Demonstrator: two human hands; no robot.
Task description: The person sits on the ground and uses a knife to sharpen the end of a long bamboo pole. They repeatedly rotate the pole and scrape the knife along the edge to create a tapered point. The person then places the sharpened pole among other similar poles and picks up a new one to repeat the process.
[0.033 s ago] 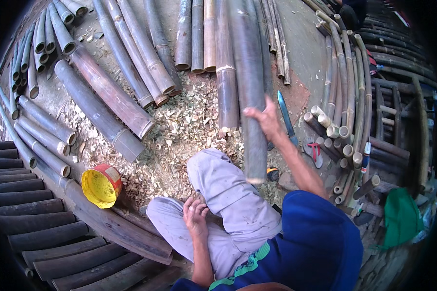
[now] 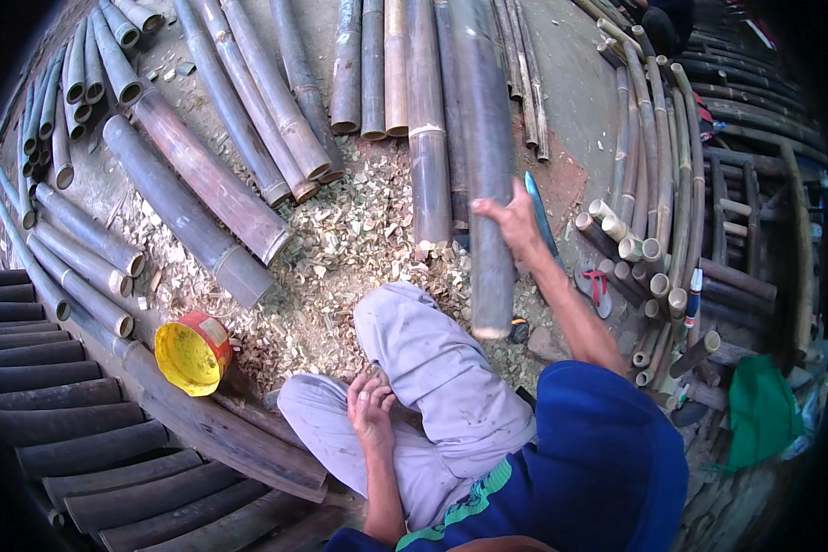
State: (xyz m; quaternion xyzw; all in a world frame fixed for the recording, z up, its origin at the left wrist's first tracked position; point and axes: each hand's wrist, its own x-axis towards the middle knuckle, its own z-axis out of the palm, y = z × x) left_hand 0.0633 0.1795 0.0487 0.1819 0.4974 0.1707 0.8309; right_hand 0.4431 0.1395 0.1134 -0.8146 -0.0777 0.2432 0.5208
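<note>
My right hand (image 2: 517, 223) is closed round a thick grey-brown bamboo pole (image 2: 489, 267), gripping its right side above the lower end. The pole stands out in front of me, blurred along its upper length, with its pale cut end near my knee. My left hand (image 2: 370, 411) rests on my lap against the light grey trousers (image 2: 423, 340), its fingers curled; whatever lies under them is hidden. Left of the held pole lies another bamboo pole (image 2: 429, 184) with a pale ring. A blue blade (image 2: 543, 216) lies just beyond my right hand.
Bamboo poles (image 2: 193, 212) fan out across the ground ahead, over pale wood chips (image 2: 340, 248). At left stand a yellow-and-red bucket (image 2: 219, 342) and a row of dark bamboo pieces (image 2: 74, 396). A flip-flop (image 2: 596, 293), stacked poles (image 2: 658, 248) and a green cloth (image 2: 759, 409) lie right.
My right hand and the bamboo pole have shifted slightly to the right, and the pole's lower end has risen a little. My left hand has not moved.
</note>
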